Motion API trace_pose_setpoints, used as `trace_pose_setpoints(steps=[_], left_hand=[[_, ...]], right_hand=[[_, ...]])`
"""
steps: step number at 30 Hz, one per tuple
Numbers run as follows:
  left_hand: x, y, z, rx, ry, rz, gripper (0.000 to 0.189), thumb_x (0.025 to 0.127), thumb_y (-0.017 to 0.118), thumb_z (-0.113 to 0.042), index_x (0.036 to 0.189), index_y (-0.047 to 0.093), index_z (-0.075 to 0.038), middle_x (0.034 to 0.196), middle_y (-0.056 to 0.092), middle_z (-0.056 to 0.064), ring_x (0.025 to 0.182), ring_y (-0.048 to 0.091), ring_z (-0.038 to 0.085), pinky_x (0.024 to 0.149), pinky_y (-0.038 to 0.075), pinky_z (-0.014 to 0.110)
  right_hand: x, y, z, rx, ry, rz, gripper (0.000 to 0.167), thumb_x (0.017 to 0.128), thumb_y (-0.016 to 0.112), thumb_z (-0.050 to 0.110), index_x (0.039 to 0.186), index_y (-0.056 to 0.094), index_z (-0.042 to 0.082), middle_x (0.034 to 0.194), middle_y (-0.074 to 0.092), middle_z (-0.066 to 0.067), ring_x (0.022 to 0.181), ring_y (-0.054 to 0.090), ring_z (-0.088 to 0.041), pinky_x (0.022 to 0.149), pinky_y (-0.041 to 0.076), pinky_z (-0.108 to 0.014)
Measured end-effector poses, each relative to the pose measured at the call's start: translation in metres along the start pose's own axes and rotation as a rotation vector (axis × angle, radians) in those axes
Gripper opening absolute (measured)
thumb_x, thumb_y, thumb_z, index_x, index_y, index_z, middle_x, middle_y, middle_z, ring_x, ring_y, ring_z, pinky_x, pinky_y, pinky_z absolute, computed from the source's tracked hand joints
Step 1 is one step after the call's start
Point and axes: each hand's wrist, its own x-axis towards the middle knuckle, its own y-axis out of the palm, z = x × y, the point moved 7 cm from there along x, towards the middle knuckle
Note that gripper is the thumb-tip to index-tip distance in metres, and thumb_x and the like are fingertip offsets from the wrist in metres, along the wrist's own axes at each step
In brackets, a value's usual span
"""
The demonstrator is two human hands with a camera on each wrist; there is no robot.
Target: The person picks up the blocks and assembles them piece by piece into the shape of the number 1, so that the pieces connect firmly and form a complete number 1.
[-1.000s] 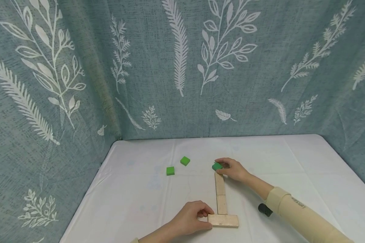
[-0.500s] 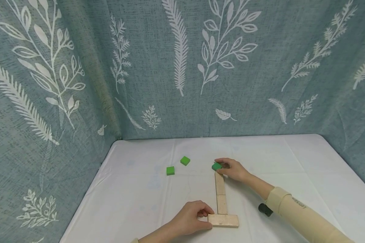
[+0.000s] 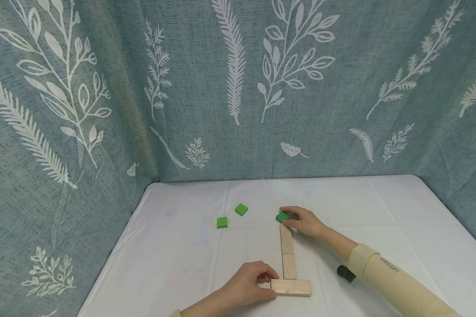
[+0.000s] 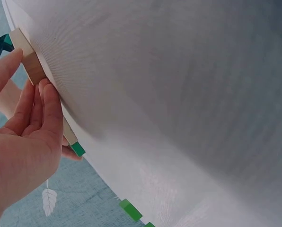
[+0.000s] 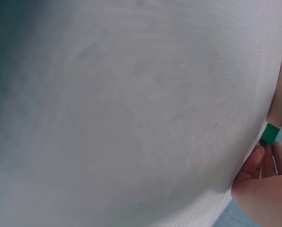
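In the head view, two wooden blocks lie end to end in a line, the far one (image 3: 286,240) and the near one (image 3: 289,266). A third wooden block (image 3: 291,287) lies crosswise against their near end. My left hand (image 3: 247,284) pinches its left end between thumb and fingers; the left wrist view shows this grip on the wooden block (image 4: 30,56) close up. At the far end of the line, my right hand (image 3: 303,221) holds a dark green block (image 3: 282,217) between thumb and fingers. In the right wrist view this green block (image 5: 270,133) touches the wooden block's end (image 5: 281,87).
Two bright green blocks lie left of the line, one nearer (image 3: 222,223) and one farther back (image 3: 241,209). A dark rounded thing (image 3: 345,274) shows beside the right sleeve. A white cloth (image 3: 174,246) covers the table, with a leaf-patterned curtain (image 3: 206,88) behind it.
The dark green block has shifted very slightly left with my right hand's fingers on it. My left hand keeps its grip on the crosswise block, nearly still.
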Motion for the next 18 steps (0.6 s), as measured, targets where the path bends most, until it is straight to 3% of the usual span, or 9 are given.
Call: trace_pose_setpoints(steps=[11,18], left_hand=[[0.003,-0.003,0.007,-0.061,-0.054,0.053,0.023,0.080,0.080,-0.012,0.100,0.070,-0.006,0.088,0.063,-0.010,0.081,0.057,0.001,0.076,0.051,0.018],[0.008,-0.021,0.009,-0.074,-0.051,-0.005,0.023,0.084,0.078,-0.015,0.103,0.070,-0.006,0.091,0.067,-0.001,0.082,0.060,0.008,0.075,0.051,0.021]], right_hand=[[0.000,0.000,-0.001,-0.003,0.005,0.012,0.046,0.094,0.064,0.022,0.137,0.055,0.007,0.122,0.060,-0.013,0.107,0.054,-0.026,0.080,0.048,-0.035],[0.001,-0.002,-0.002,-0.014,0.004,0.004,0.045,0.094,0.064,0.023,0.136,0.056,0.007,0.120,0.060,-0.012,0.107,0.054,-0.026,0.083,0.048,-0.039]])
